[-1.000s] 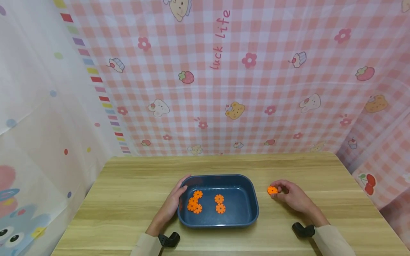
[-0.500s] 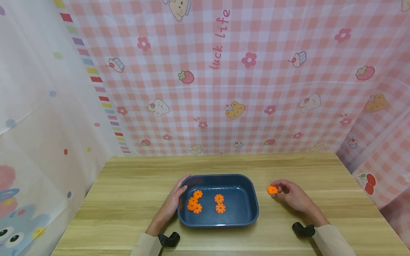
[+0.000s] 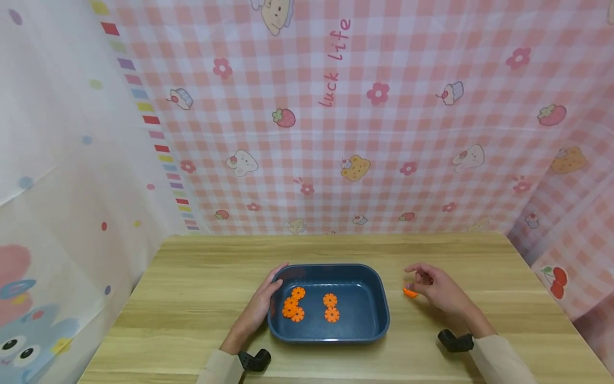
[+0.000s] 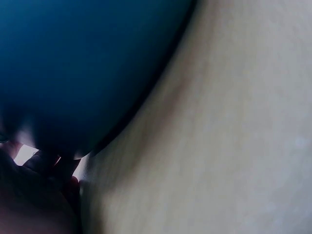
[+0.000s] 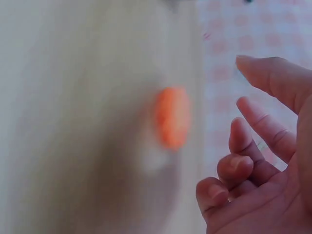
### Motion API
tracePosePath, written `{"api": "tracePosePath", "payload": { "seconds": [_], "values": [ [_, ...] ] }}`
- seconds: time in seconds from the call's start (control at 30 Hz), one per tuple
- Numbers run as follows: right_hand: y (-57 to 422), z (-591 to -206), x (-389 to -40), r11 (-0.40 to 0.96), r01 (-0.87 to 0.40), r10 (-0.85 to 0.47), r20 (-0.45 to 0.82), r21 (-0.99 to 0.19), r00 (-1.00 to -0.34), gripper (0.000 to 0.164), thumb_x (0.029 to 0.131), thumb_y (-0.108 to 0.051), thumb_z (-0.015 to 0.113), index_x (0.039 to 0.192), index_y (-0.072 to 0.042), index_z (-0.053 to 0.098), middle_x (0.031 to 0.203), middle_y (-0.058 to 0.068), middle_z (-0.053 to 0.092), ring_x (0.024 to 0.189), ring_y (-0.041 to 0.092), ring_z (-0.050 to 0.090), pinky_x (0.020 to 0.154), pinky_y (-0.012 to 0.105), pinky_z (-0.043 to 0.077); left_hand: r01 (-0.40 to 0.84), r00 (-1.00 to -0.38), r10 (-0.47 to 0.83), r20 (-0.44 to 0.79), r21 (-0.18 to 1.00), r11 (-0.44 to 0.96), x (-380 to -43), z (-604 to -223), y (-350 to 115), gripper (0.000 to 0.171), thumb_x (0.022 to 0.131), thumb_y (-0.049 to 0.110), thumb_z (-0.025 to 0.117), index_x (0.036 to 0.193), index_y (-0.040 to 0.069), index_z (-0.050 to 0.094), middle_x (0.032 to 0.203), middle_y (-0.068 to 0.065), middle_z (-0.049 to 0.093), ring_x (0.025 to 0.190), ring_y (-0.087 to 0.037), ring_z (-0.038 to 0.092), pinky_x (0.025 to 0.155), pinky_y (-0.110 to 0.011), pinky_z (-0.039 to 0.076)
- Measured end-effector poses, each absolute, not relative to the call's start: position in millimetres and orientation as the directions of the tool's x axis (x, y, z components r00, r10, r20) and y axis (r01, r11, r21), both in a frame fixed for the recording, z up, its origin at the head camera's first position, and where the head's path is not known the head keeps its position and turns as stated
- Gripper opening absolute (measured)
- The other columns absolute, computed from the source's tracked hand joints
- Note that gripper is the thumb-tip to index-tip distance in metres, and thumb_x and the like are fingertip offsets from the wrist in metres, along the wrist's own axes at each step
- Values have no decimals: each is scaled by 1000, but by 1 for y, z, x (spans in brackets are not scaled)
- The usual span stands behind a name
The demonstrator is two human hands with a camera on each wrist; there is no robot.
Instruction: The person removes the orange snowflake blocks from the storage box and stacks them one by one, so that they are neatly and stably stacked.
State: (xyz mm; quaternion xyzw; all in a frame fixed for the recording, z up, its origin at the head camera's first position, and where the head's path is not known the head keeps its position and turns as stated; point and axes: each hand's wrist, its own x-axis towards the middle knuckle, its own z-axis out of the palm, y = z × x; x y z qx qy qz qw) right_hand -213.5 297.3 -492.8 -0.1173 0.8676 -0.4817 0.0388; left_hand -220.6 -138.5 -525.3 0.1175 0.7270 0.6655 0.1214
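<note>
While the left hand (image 3: 258, 305) grips the tray (image 3: 360, 314) by its left rim, right hand (image 3: 442, 290) loose-fingered, one tilted orange disc (image 3: 410, 293) just off its fingertips – right of the tray –, more discs (image 3: 332, 314) inside, bench (image 3: 211, 266) beneath.

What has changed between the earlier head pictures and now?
The right hand has let go of the small orange notched disc: its fingers have opened, and the disc has dropped slightly, now apart from them; whether it touches the table is unclear. The head view itself shifted slightly. The left hand still holds the dark blue rectangular tray, and the orange discs inside lie as before.
</note>
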Motion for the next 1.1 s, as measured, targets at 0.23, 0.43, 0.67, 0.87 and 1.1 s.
{"api": "tracePosePath", "payload": {
  "seconds": [0.23, 0.43, 0.67, 0.87, 1.1],
  "values": [
    [263, -457, -225, 513, -221, -317, 56, -829, -947, 30, 93, -16, 70, 119, -4, 63, 81, 6, 53, 66, 13, 48, 57, 24, 41, 12, -943, 333, -17, 996, 84, -221, -526, -138, 49, 108, 29, 33, 156, 21, 30, 161, 2, 29, 147, -22, 24, 119, -50, 14],
    [226, -441, -236, 443, -272, -466, 39, -854, -884, 32, 94, -16, 69, 119, 1, 63, 79, 4, 52, 79, 22, 63, 67, 26, 51, 7, -943, 332, -25, 996, 94, -220, -526, -138, 48, 109, 27, 31, 156, 21, 30, 160, 3, 30, 146, -22, 27, 118, -49, 17],
    [183, -437, -246, 419, -267, -623, -61, -868, -780, 30, 93, -15, 70, 117, 0, 63, 74, 1, 49, 67, 14, 53, 63, 24, 44, 8, -944, 329, -24, 996, 94, -219, -525, -138, 48, 108, 26, 30, 156, 21, 30, 160, 0, 31, 146, -24, 28, 118, -51, 17],
    [156, -452, -251, 458, -253, -682, -154, -852, -715, 31, 90, -14, 72, 116, 0, 64, 70, 7, 56, 58, 15, 43, 62, 27, 41, 2, -945, 325, -29, 996, 93, -219, -525, -138, 48, 108, 27, 31, 156, 22, 31, 159, 1, 33, 145, -23, 29, 118, -50, 17],
    [143, -464, -253, 513, -225, -670, -222, -829, -709, 28, 90, -8, 69, 117, -2, 64, 74, 21, 61, 56, 13, 44, 60, 25, 39, 3, -943, 331, -22, 997, 75, -220, -525, -138, 48, 108, 27, 31, 156, 21, 30, 160, 0, 31, 148, -23, 24, 120, -51, 12]
  ]
}}
